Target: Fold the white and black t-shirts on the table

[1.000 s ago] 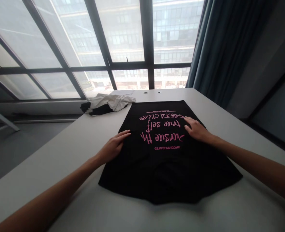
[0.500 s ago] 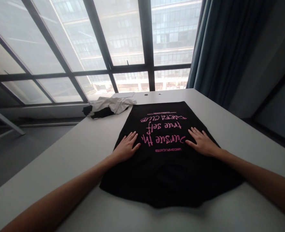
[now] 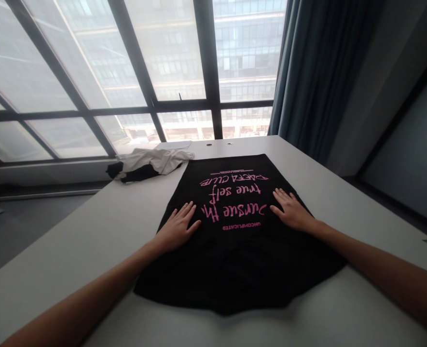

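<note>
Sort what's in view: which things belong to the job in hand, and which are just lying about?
In the job:
left hand, resting on the garment
right hand, resting on it too
black garment with pink lettering, spread out
white table beneath

Lying about:
crumpled white-and-black cloth, beyond the left hand

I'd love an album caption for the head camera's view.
Left hand and right hand rest flat on a black garment with pink lettering, atop a white table.
</note>
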Action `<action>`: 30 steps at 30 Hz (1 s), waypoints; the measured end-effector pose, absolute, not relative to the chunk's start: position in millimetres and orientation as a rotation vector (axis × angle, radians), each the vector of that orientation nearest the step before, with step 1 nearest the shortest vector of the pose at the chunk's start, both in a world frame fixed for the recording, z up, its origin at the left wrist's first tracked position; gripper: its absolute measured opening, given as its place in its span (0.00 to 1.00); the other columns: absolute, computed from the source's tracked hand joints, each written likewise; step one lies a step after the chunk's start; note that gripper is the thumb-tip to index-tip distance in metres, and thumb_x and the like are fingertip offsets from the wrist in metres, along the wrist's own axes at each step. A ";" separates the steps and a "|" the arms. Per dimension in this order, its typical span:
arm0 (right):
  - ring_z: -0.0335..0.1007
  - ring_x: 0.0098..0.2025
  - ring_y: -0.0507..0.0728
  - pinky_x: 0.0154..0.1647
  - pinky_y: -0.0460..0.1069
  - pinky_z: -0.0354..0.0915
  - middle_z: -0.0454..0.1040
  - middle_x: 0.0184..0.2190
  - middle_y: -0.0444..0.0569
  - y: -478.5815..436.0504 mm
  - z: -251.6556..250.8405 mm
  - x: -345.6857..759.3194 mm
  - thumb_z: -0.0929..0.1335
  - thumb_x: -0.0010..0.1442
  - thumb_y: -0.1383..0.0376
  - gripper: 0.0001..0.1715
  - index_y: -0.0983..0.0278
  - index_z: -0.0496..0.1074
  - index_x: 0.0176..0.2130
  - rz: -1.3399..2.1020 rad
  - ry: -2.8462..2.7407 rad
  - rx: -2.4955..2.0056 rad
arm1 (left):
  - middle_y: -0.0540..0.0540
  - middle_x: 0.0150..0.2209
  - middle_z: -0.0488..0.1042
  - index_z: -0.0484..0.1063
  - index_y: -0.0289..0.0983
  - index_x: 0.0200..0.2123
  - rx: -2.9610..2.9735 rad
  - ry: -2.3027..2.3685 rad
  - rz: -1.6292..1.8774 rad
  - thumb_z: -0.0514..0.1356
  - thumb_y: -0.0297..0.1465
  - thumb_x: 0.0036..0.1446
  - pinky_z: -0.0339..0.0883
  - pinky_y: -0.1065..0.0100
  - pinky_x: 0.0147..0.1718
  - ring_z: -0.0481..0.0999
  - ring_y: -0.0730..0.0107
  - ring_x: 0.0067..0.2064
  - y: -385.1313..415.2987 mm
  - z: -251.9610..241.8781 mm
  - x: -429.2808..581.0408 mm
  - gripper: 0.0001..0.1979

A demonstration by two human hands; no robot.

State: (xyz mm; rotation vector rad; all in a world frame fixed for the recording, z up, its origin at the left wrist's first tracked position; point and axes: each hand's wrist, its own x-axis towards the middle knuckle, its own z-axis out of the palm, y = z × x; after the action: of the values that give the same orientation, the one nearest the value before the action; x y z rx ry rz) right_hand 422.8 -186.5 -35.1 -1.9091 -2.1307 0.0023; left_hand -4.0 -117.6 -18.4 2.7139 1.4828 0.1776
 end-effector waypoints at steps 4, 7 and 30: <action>0.39 0.74 0.63 0.72 0.64 0.40 0.48 0.72 0.59 -193.1 -26.0 414.2 0.55 0.69 0.44 0.43 0.68 0.53 0.71 0.146 -2.272 -1.783 | 0.38 0.73 0.45 0.52 0.33 0.71 2.716 1.479 0.182 0.45 0.51 0.68 0.41 0.46 0.68 0.43 0.52 0.73 -117.3 -16.8 -3.9 0.37; 0.38 0.74 0.62 0.72 0.64 0.40 0.47 0.72 0.58 -192.9 -20.2 416.3 0.54 0.69 0.44 0.44 0.68 0.51 0.72 0.125 -2.241 -1.777 | 0.37 0.72 0.46 0.53 0.34 0.71 2.726 1.472 0.207 0.45 0.51 0.68 0.42 0.45 0.68 0.45 0.51 0.73 -115.9 -18.4 -5.0 0.37; 0.77 0.40 0.61 0.43 0.54 0.72 0.82 0.37 0.51 -156.5 -15.7 546.5 0.70 0.56 0.56 0.18 0.63 0.80 0.42 0.447 -1.693 -1.596 | 0.40 0.73 0.43 0.50 0.32 0.72 2.758 1.513 0.145 0.44 0.51 0.68 0.42 0.47 0.69 0.44 0.53 0.73 -108.1 -27.3 -8.3 0.38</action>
State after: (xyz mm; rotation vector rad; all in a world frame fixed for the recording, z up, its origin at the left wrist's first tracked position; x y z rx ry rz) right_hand 546.5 -156.5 -15.7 -1.5959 -1.6933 0.4472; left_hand -8.3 -108.1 -27.3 2.7585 1.5128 0.1449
